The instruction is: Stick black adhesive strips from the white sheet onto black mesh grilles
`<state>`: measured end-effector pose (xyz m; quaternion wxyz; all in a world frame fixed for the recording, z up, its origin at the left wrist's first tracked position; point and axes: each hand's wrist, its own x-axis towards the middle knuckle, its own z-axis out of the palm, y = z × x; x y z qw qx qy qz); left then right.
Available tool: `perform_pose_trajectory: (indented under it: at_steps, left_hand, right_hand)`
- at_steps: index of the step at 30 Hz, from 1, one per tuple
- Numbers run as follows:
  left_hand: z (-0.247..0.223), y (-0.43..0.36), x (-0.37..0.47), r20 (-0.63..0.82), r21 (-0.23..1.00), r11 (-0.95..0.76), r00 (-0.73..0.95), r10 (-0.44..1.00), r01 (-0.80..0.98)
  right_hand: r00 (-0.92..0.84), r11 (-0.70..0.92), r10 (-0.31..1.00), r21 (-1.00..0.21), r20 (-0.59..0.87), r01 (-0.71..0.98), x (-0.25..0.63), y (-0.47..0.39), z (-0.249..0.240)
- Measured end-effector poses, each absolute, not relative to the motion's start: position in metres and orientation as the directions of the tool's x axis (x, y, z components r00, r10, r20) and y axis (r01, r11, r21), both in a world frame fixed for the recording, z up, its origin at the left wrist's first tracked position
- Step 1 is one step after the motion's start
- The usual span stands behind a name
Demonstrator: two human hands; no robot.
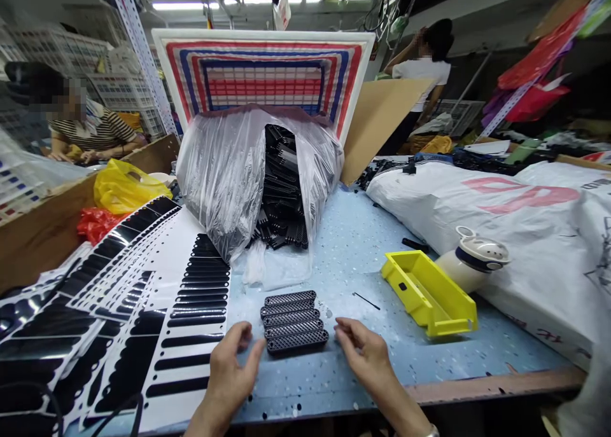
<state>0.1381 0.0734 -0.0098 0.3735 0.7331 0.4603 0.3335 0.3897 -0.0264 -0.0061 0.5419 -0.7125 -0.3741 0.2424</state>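
Several black perforated strips point(293, 322) lie side by side in a block on the blue speckled table point(344, 259). My left hand point(235, 364) is just left of the block, thumb and fingers apart, holding nothing. On the right of the block is my right hand point(365, 354), its fingers apart and nothing between them. Behind the block, a clear plastic bag point(224, 176) lies open toward me, full of black toothed plastic pieces point(281, 195). Sheets with black strip stickers point(200, 284) spread over the table's left side.
A yellow bin point(429, 294), a white bottle point(470, 259) and a large white sack point(458, 201) stand at the right. A thin black piece point(366, 301) lies near the bin. Behind the bag is a striped basket point(267, 74). Two people are farther back.
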Motion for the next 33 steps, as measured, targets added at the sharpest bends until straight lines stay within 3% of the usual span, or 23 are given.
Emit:
perform_pose_trajectory:
  at_steps: [2,5,15,22,26,30,33]
  left_hand:
    - [-0.003,0.08,0.145,0.045,0.964,-0.118,0.292,0.955,0.238]
    - [0.0,0.091,0.171,-0.023,0.995,-0.004,0.272,0.962,0.098]
    - [-0.018,0.087,0.209,0.044,0.973,-0.093,0.225,0.973,0.211]
    - [-0.016,0.092,0.206,0.014,0.972,-0.054,0.178,0.984,0.227]
    - [-0.021,0.092,0.2,0.019,0.971,-0.058,0.169,0.985,0.23]
    - [-0.035,0.099,0.188,-0.033,0.97,-0.005,0.153,0.988,0.244]
    - [-0.039,0.103,0.187,-0.043,0.974,-0.002,0.194,0.98,0.226]
  right_hand:
    - [0.658,-0.064,0.753,-0.994,0.013,0.092,0.4,-0.012,0.001]
    - [0.668,-0.006,0.743,-0.999,-0.038,-0.05,0.407,0.022,0.001]
    - [0.608,0.02,0.793,-0.996,-0.035,-0.084,0.374,0.04,-0.023]
    - [0.603,-0.003,0.797,-0.999,0.025,0.045,0.38,0.047,-0.022]
    - [0.624,-0.037,0.773,-0.974,0.112,0.222,0.389,0.04,-0.01]
    - [0.636,-0.105,0.734,-0.886,0.237,0.452,0.429,-0.006,0.02]
    - [0.721,-0.238,0.615,-0.797,0.319,0.555,0.487,-0.057,0.044]
